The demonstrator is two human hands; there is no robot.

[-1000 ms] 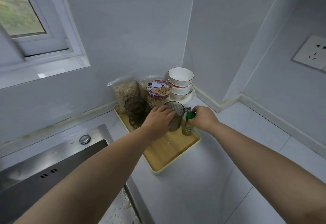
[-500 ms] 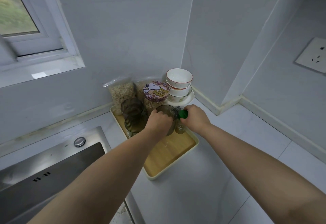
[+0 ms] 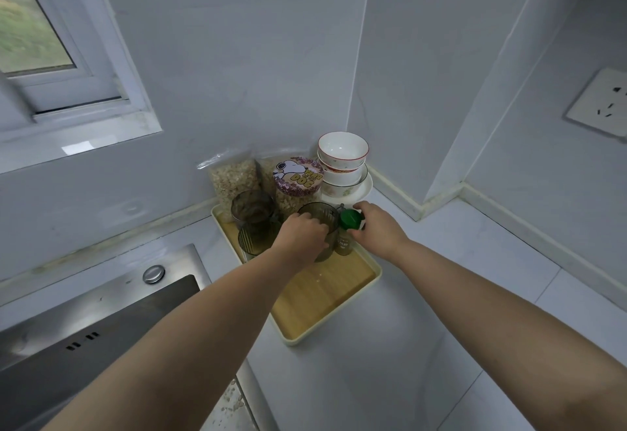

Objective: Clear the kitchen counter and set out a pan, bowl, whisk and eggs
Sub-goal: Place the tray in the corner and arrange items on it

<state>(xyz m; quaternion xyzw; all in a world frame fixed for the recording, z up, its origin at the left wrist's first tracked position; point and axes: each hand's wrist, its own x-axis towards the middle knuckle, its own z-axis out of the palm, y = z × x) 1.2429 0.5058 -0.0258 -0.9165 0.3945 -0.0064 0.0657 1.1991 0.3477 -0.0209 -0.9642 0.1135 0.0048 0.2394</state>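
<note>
Head view: my left hand (image 3: 301,238) grips the smoky glass tumbler (image 3: 327,218), right hand (image 3: 378,228) pinches the green-capped brown bottle (image 3: 350,220) on the cream-rimmed bamboo tray (image 3: 322,298). Risk: lifting could knock the stacked white ceramic bowls (image 3: 342,152) just behind.

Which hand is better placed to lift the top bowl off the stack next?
Probably the right hand: it sits just below the bowl stack, gripping the green-capped bottle. The left hand holds the dark cup farther away, with the bottle between.
</note>
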